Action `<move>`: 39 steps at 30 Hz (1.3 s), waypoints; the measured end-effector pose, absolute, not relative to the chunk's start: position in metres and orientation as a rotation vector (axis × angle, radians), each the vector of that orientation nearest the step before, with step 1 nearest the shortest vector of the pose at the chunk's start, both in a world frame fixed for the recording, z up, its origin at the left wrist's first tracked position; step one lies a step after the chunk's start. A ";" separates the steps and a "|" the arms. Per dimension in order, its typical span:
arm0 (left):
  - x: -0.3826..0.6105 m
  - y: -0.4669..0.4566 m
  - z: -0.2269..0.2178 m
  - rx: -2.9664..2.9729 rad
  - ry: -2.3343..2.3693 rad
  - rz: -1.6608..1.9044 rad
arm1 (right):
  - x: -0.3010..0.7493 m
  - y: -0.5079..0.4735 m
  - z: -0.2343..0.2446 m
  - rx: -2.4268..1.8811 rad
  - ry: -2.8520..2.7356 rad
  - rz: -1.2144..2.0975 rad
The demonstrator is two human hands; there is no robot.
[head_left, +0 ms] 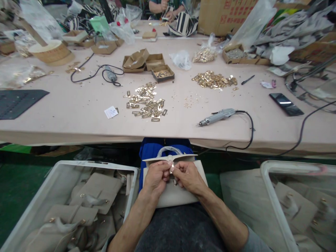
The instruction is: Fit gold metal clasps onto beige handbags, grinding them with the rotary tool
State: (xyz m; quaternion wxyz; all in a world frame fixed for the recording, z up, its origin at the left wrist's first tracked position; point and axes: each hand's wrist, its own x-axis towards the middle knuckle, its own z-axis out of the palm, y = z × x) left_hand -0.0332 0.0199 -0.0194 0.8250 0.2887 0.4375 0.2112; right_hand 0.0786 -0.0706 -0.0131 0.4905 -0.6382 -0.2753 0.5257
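Observation:
A light beige handbag (178, 198) rests on my lap, its flap (154, 159) raised and its handle (168, 149) wrapped in clear plastic. At the middle of the flap edge, my left hand (157, 175) is closed in a pinch. My right hand (188, 176) is closed beside it, fingertips almost touching the left ones. Between the fingertips shows a small shiny metal fitting (172, 168), partly hidden. Another small metal piece (175, 182) shows on the bag's front just below the fingers.
On the table lie a grey electric screwdriver (217, 117), flat gold metal plates (148, 101), a pile of gold fittings (214, 79), small cardboard boxes (162, 73) and a phone (286, 104). White bins (135, 189) with beige bags flank me. A co-worker's hands (170, 15) show across the table.

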 end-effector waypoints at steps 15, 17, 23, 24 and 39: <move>-0.033 0.019 -0.021 0.630 0.973 0.503 | 0.079 -0.072 -0.025 -1.390 -0.550 1.243; -0.034 0.018 -0.021 0.635 0.974 0.502 | 0.079 -0.071 -0.026 -1.345 -0.509 1.250; -0.036 0.019 -0.022 0.630 0.970 0.502 | 0.078 -0.071 -0.030 -1.186 -0.342 1.328; -0.036 0.019 -0.022 0.629 0.971 0.504 | 0.078 -0.071 -0.030 -1.176 -0.331 1.344; -0.037 0.022 -0.023 0.594 0.967 0.501 | 0.082 -0.070 -0.035 -1.111 -0.260 1.369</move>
